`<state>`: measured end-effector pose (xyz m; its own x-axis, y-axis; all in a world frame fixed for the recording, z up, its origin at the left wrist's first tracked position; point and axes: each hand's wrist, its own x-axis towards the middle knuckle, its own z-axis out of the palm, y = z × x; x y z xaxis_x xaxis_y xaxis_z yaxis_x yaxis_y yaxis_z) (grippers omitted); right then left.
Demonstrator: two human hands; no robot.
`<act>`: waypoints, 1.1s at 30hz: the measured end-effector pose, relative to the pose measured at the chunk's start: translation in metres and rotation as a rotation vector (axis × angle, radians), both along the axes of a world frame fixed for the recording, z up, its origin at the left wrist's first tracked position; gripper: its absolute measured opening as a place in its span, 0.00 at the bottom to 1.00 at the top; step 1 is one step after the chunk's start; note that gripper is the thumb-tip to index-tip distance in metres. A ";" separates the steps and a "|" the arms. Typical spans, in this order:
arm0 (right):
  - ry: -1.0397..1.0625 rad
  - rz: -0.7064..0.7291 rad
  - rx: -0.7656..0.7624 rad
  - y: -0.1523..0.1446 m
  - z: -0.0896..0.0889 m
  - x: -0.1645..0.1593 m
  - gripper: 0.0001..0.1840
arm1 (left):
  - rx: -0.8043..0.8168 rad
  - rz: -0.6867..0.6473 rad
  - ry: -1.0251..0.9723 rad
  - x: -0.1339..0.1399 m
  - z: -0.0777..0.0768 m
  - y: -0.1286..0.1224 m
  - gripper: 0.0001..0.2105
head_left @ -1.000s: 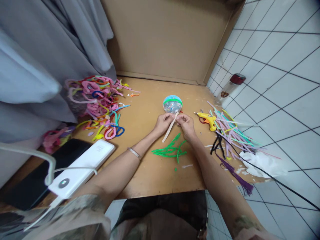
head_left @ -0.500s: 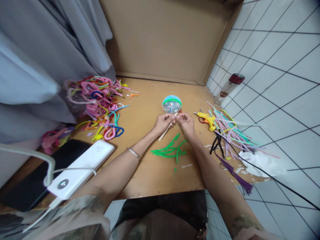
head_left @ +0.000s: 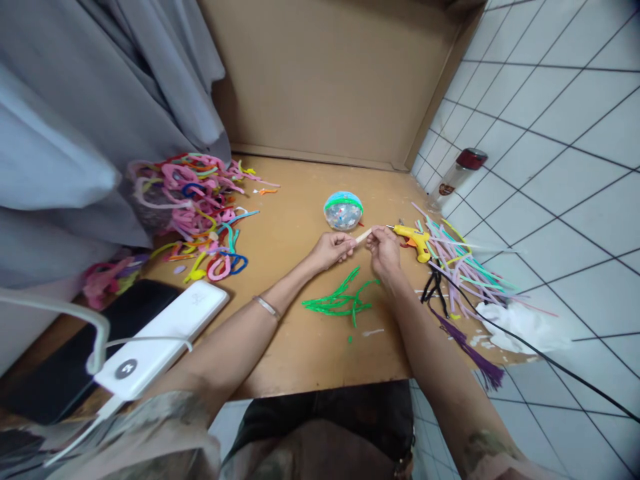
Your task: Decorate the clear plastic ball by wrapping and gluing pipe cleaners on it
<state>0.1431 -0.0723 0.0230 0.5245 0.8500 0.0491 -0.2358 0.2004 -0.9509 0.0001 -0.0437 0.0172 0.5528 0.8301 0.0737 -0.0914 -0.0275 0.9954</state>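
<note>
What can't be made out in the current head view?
All in the head view:
Pale strip: ends covered by the left hand and right hand.
Bottle label: lettering too small.
White power bank: display blurred.
Black slab: partly covered by the power bank.
Black cable: far end cut off by the right edge.

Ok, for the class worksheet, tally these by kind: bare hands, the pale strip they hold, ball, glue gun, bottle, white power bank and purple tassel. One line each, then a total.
Hands: 2 (left hand, right hand)
Strip: 1
Ball: 1
Glue gun: 1
Bottle: 1
Power bank: 1
Tassel: 1
Total: 8
</note>
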 end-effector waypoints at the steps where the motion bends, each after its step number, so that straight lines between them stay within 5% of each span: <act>1: 0.025 -0.021 0.002 0.001 0.002 0.004 0.07 | 0.004 -0.012 0.011 -0.001 -0.001 0.001 0.13; 11: -0.145 -0.393 0.037 0.004 0.012 0.030 0.08 | 0.089 0.047 0.073 -0.016 -0.009 0.026 0.20; 25: -0.303 -0.418 0.008 0.003 0.007 0.017 0.06 | 0.274 0.406 0.247 -0.027 -0.008 0.034 0.19; 31: -0.382 -0.473 -0.026 0.001 0.004 0.007 0.04 | 0.661 0.634 0.242 -0.019 0.001 0.012 0.12; 33: -0.408 -0.462 -0.024 -0.001 0.003 0.003 0.05 | 0.844 0.614 0.312 -0.015 0.006 0.001 0.13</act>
<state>0.1463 -0.0728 0.0257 0.7817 0.5429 0.3071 0.2539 0.1728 -0.9517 -0.0147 -0.0423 0.0233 0.1544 0.7188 0.6779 0.4251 -0.6677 0.6111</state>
